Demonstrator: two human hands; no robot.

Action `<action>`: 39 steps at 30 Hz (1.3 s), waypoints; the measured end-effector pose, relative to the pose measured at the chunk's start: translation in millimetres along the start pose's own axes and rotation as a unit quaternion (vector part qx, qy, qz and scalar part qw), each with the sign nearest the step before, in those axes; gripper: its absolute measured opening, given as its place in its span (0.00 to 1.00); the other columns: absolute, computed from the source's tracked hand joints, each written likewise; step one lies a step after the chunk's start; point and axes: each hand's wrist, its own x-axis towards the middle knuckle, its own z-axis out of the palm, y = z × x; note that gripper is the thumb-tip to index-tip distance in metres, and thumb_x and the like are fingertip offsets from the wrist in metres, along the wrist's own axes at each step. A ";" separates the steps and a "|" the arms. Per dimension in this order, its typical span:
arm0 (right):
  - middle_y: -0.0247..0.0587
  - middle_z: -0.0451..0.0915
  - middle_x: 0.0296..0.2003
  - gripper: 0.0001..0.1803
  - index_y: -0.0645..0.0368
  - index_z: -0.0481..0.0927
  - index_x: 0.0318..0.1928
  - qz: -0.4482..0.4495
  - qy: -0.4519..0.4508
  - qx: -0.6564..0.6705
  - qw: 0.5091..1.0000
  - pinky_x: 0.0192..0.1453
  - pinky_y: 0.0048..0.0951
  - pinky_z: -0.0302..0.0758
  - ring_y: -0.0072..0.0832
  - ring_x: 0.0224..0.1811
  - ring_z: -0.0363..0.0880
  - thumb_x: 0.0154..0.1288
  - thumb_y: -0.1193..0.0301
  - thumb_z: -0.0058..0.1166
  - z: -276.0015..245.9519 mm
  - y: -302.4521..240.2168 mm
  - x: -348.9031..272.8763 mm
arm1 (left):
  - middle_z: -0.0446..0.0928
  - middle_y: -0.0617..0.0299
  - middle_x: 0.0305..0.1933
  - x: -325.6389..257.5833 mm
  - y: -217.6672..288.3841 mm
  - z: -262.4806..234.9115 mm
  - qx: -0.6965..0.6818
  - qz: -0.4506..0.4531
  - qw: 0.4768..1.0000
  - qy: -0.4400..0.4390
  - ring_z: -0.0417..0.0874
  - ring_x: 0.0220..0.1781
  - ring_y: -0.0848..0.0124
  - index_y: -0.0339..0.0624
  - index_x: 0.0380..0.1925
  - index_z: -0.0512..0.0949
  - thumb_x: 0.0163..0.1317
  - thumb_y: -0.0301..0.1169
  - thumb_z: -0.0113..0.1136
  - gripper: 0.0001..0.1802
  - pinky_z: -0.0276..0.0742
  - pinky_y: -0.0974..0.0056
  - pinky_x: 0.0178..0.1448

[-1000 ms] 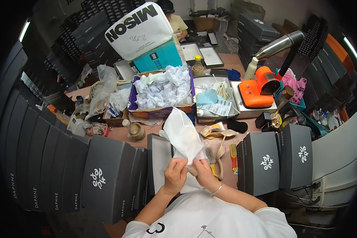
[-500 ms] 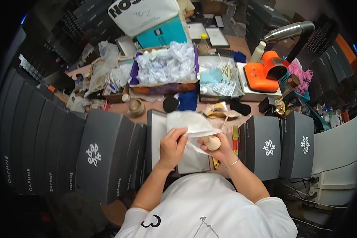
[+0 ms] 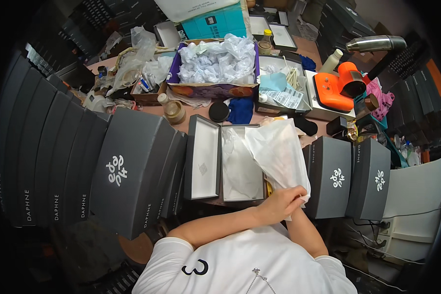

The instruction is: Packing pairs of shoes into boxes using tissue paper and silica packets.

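Note:
A thin white pouch [image 3: 277, 149] hangs slanted over the right side of an open grey shoe box. My left hand [image 3: 283, 202] reaches across to the right, its fingers closed on the lower edge of this pouch. My right forearm comes up under the pouch opening, and the right hand is hidden by the white material. A faint pinkish shape shows through the pouch, but I cannot make out what it is. Inside the box base [image 3: 242, 197] lies another white wrapping [image 3: 237, 164]. The grey lid [image 3: 203, 164] stands open on the left.
Closed grey shoe boxes [image 3: 127, 171] line the left, and more boxes [image 3: 330, 179] stand at the right. Behind are a purple carton [image 3: 215, 91] of crumpled white paper, a tray [image 3: 281, 112] with sticks, a jar [image 3: 174, 112], and an orange device [image 3: 334, 90] beside a metal nozzle [image 3: 375, 43].
The pouch has moved right and now covers my right hand, which showed earlier holding a beige rounded object. My left hand has crossed rightward to the pouch's lower edge. The view has shifted.

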 end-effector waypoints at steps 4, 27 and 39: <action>0.51 0.77 0.46 0.20 0.62 0.76 0.51 -0.051 0.097 -0.056 0.992 0.56 0.40 0.72 0.43 0.49 0.76 0.61 0.65 0.53 -4.6 -13.0 -8.2 | 0.64 0.54 0.65 -37.4 -19.7 -23.6 0.063 0.039 0.964 0.257 0.67 0.65 0.65 0.42 0.68 0.55 0.64 0.34 0.60 0.36 0.61 0.57 0.68; 0.43 0.79 0.48 0.26 0.66 0.68 0.60 0.217 -0.053 0.458 0.860 0.53 0.32 0.76 0.28 0.48 0.79 0.64 0.69 0.55 -50.7 53.2 162.4 | 0.75 0.46 0.49 8.8 -109.4 -100.5 0.308 -0.049 0.929 0.198 0.72 0.55 0.47 0.32 0.47 0.75 0.54 0.28 0.65 0.21 0.68 0.53 0.60; 0.58 0.57 0.67 0.48 0.58 0.56 0.70 0.083 -0.162 0.232 0.956 0.71 0.40 0.59 0.49 0.69 0.59 0.53 0.62 0.68 -24.2 34.1 136.7 | 0.76 0.54 0.49 6.4 -149.7 -149.4 0.060 -0.214 0.921 0.320 0.73 0.59 0.63 0.35 0.41 0.74 0.63 0.32 0.59 0.12 0.66 0.53 0.63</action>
